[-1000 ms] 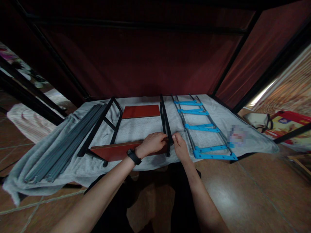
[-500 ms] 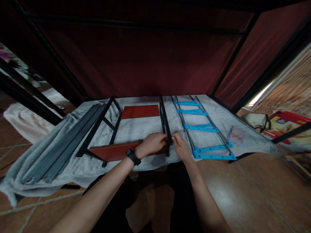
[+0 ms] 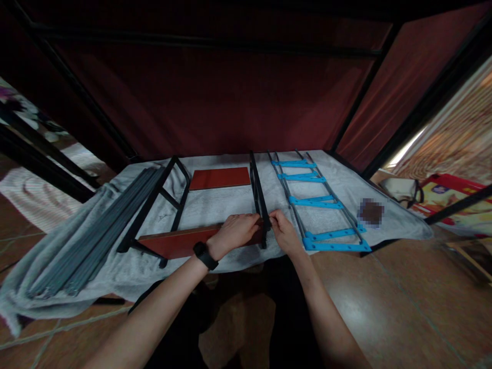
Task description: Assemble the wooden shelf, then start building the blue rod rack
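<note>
A black metal frame (image 3: 257,189) lies on a grey cloth (image 3: 215,205), with a red-brown board (image 3: 175,242) set across its near end. My left hand (image 3: 234,230), a dark watch on its wrist, is curled over the board's right end where it meets the frame's right rail. On the other side of that rail my right hand (image 3: 281,231) has its fingertips pinched against the rail. Whatever those fingertips may hold is too small to see.
A second red-brown board (image 3: 220,178) lies between the frame rails farther back. Thin rods with blue crosspieces (image 3: 315,201) lie to the right, a bundle of grey bars (image 3: 96,230) to the left. Dark red curtains hang behind. Tiled floor surrounds the cloth.
Both hands stay at the same joint of board and rail. The view has drifted slightly, nothing else has moved.
</note>
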Demonstrator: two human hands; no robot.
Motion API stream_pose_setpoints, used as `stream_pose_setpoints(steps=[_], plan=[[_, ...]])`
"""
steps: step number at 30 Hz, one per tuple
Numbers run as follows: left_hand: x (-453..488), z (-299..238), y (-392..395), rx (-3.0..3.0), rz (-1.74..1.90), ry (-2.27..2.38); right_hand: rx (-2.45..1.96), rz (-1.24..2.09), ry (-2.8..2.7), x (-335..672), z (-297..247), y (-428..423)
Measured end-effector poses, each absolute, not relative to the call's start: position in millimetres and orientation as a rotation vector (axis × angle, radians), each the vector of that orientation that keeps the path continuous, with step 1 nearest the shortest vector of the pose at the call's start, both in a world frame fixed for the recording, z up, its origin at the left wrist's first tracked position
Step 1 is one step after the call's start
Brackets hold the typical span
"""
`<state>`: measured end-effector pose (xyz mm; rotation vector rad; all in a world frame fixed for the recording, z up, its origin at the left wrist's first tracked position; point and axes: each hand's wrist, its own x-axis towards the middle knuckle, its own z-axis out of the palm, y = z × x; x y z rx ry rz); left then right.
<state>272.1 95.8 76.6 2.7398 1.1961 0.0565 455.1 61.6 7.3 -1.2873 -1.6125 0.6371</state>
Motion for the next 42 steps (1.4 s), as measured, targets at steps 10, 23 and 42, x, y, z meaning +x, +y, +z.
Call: stream_pose_setpoints(steps=[10, 23, 42], plan=[[273, 68, 99, 2.733, 0.083, 1.179, -1.346, 0.722, -1.632, 456, 16, 64], [280, 76, 90, 2.752, 0.091, 1.161, -1.469, 0.865, -1.252, 454, -41, 57], [277, 80, 110, 2.629, 0.249, 0.98, -1.683, 1.079, -1.204, 440, -93, 61]])
